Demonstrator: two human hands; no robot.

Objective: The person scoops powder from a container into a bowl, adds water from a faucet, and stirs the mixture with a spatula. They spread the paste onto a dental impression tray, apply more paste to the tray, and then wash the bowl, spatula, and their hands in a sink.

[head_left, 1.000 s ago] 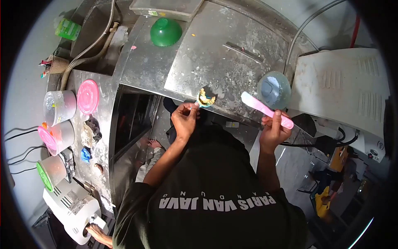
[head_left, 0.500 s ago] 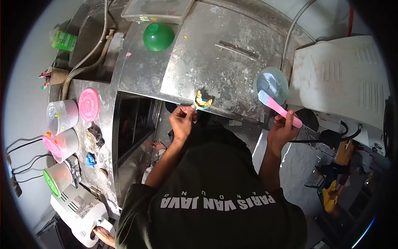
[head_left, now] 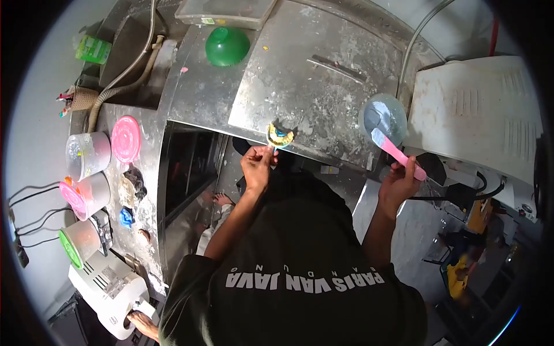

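Note:
My left hand (head_left: 257,169) pinches the handle of a small dental impression tray (head_left: 274,150) at the worktop's front edge. Yellow impression material (head_left: 282,139) lines the tray in a curved arch. In my right hand (head_left: 398,185) is a pink spatula (head_left: 395,152), its blade pointing away from me and coated with pale bluish-white paste. That blade lies over the near rim of a translucent mixing bowl (head_left: 397,109). Smeared inside the bowl is more of the pale paste.
A green bowl (head_left: 227,46) and a clear plastic box (head_left: 225,12) stand on the stained metal worktop (head_left: 271,81). Lidded tubs (head_left: 89,196) line the left side. At right is a white machine (head_left: 467,109). Another person's hand (head_left: 142,324) reaches into a machine at lower left.
The tray in my left hand has turned slightly and shifted a little left. The spatula has moved slightly right near the bowl's rim. The whole view has shifted slightly.

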